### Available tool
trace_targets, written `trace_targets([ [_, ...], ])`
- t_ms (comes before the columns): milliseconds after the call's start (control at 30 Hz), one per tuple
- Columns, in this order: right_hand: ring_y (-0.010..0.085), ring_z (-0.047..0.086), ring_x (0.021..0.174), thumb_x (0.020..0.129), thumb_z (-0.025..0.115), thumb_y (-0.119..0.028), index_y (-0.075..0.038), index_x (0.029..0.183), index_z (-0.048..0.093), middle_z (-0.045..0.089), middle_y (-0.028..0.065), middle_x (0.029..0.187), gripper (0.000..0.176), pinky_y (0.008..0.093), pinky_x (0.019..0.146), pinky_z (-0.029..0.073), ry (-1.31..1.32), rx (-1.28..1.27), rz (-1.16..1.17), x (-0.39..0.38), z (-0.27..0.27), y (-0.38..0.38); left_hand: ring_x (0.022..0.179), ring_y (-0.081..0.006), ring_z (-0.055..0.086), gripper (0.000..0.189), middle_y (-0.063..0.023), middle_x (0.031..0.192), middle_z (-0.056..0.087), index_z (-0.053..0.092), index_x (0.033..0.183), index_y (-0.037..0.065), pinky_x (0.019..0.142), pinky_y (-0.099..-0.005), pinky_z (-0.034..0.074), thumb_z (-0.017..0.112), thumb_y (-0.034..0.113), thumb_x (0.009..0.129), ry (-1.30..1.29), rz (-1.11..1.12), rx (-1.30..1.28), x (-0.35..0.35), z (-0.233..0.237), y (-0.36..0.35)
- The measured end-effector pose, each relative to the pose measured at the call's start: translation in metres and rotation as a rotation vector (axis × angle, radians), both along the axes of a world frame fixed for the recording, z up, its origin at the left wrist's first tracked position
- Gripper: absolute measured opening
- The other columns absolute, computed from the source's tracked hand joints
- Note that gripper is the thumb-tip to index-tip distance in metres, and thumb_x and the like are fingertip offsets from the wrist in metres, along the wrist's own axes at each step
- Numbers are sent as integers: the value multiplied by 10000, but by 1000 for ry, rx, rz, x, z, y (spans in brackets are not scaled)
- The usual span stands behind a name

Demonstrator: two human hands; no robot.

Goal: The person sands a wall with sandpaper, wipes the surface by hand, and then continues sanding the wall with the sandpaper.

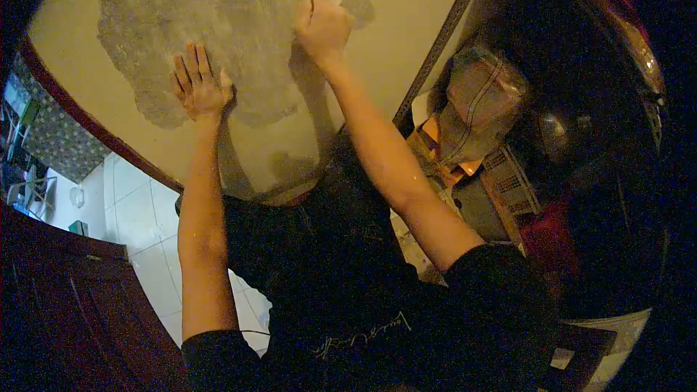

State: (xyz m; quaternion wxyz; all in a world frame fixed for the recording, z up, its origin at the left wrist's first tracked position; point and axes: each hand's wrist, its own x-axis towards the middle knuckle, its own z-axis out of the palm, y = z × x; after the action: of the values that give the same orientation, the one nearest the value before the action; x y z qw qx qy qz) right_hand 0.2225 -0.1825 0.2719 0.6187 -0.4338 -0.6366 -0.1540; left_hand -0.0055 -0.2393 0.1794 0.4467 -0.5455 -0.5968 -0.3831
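Observation:
A pale yellowish wall (392, 51) with a large rough grey patch (254, 29) fills the upper part of the head view. Flat against the lower left of that patch rests my left hand (201, 87), its fingers spread and holding nothing. Higher and to the right, my right hand (324, 27) is closed at the patch's right side. Something small with a dark edge and a pale part shows at its fingers, too blurred to name. Both forearms cast shadows on the wall.
At the right, a bag in clear plastic (486, 94) lies near a slatted crate (510, 178). A perforated metal upright (443, 40) runs beside the wall. A dark red wooden door (80, 297) stands at lower left, near white floor tiles (138, 210).

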Motion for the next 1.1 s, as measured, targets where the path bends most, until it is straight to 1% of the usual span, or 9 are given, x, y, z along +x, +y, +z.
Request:
trace_targets([
  [300, 401, 593, 566, 830, 542, -297, -85, 790, 644, 593, 215, 728, 239, 503, 491, 467, -279, -221, 73, -33, -123, -13, 1410, -305, 250, 729, -20, 1551, 278, 352, 1469, 160, 1138, -480, 190, 559, 427, 822, 22, -26, 44, -7, -3, 5],
  [400, 420, 598, 590, 824, 538, -297, -76, 811, 644, 602, 222, 743, 245, 513, 518, 480, -316, 81, 85, -33, -133, -10, 1410, -309, 250, 729, -26, 1555, 268, 350, 1469, 155, 1135, -481, 194, 556, 427, 825, 39, 3, 35, -8, -1, 3],
  [467, 425, 602, 603, 830, 525, -273, -67, 802, 632, 616, 226, 742, 234, 517, 540, 482, -158, -408, 56, -31, -141, -1, 1409, -310, 250, 728, -29, 1556, 262, 350, 1469, 153, 1134, -482, 194, 555, 427, 826, 34, 24, 9, -7, -3, 0],
  [633, 403, 610, 606, 837, 520, -255, -69, 775, 611, 622, 215, 696, 217, 518, 553, 475, -29, -66, 13, -10, -25, -6, 1406, -301, 262, 729, -35, 1542, 297, 352, 1468, 155, 1135, -472, 196, 558, 431, 825, 26, 4, 22, -5, -4, 1],
  [733, 405, 596, 589, 836, 533, -257, -71, 760, 605, 610, 205, 699, 214, 519, 542, 469, 14, -95, -27, -5, 6, 4, 1406, -300, 264, 728, -39, 1537, 309, 355, 1466, 155, 1134, -472, 197, 556, 435, 826, 25, 1, 23, -6, -1, 3],
  [833, 408, 585, 591, 833, 545, -271, -66, 763, 606, 601, 207, 765, 225, 513, 533, 465, -115, 85, -141, -20, -36, 19, 1410, -299, 258, 728, -39, 1544, 298, 353, 1467, 152, 1137, -474, 188, 554, 440, 828, 14, 33, 1, -6, -2, 4],
  [900, 397, 610, 766, 868, 504, -257, -59, 966, 636, 595, 220, 993, 257, 526, 531, 485, -206, -303, 39, -27, -71, 8, 1412, -300, 255, 729, -36, 1547, 290, 350, 1469, 154, 1143, -471, 174, 554, 439, 829, 17, 0, 20, -7, -4, 4],
  [967, 422, 578, 614, 839, 548, -308, -50, 803, 614, 585, 234, 914, 269, 531, 552, 467, -284, -267, 77, -29, -128, 18, 1415, -301, 252, 730, -33, 1551, 282, 346, 1471, 157, 1148, -469, 161, 553, 438, 829, 19, -32, 50, -8, -2, 5],
  [1100, 427, 581, 672, 822, 564, -299, -59, 833, 618, 582, 235, 927, 247, 534, 578, 474, -360, -200, 78, -26, -155, -17, 1422, -309, 230, 748, -28, 1557, 265, 332, 1477, 161, 1148, -477, 157, 563, 422, 815, -2, -33, 28, -7, -4, 4],
])
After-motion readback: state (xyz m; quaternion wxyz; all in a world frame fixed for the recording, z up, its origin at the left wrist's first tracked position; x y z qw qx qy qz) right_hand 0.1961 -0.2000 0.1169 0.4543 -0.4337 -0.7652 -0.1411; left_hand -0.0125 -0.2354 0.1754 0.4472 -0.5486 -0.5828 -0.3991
